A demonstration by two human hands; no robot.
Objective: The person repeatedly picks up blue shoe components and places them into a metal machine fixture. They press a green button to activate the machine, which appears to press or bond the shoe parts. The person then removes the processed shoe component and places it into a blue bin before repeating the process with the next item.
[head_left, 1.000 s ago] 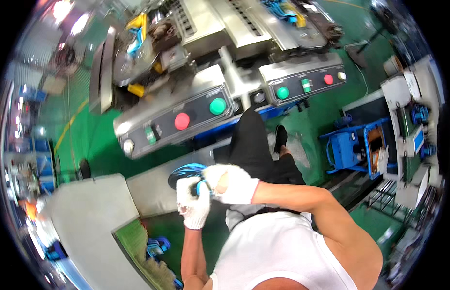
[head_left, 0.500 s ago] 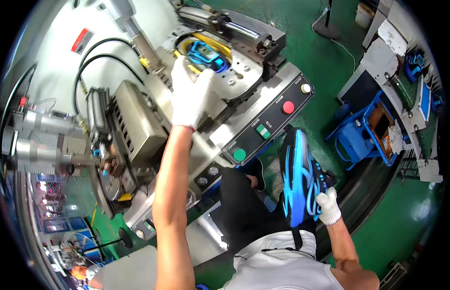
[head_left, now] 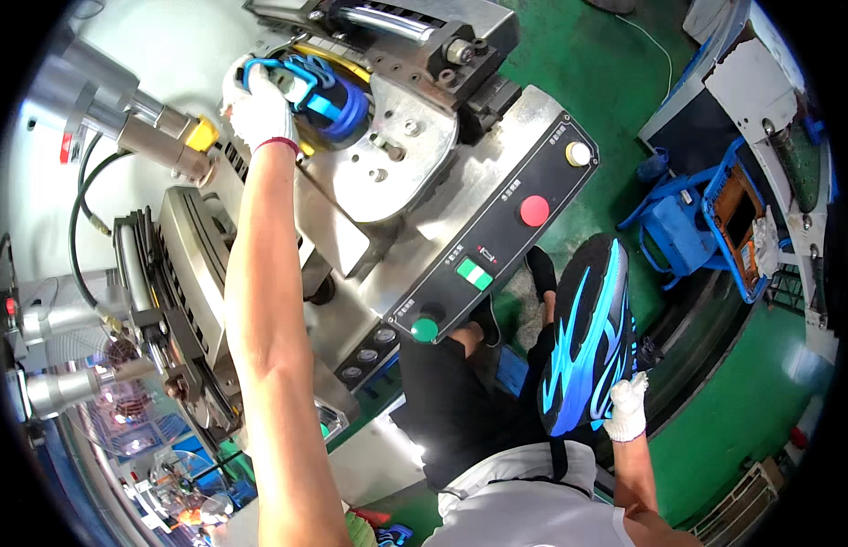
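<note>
My left hand (head_left: 262, 108), in a white knit glove, reaches far forward into the machine and closes on a black and blue shoe (head_left: 331, 102). This shoe sits tilted in the rounded opening of a metal plate (head_left: 355, 178), beside a yellow rim; my fingers hide part of its left side. At my right, a second shoe (head_left: 583, 337) is held up with its black and bright blue patterned side toward me. My right hand (head_left: 627, 407), gloved too, is closed on this shoe's lower right edge.
A slanted control panel (head_left: 497, 239) with red, green and white buttons crosses the machine's front. Cylinders (head_left: 137, 128) and hoses stand at the left. A blue chair (head_left: 683, 237) and a workbench (head_left: 761, 82) are on the right.
My left hand has gone from the near edge of the shoe in the machine to its left side and grasped it; that shoe now sits more tilted. My right hand still holds its shoe.
</note>
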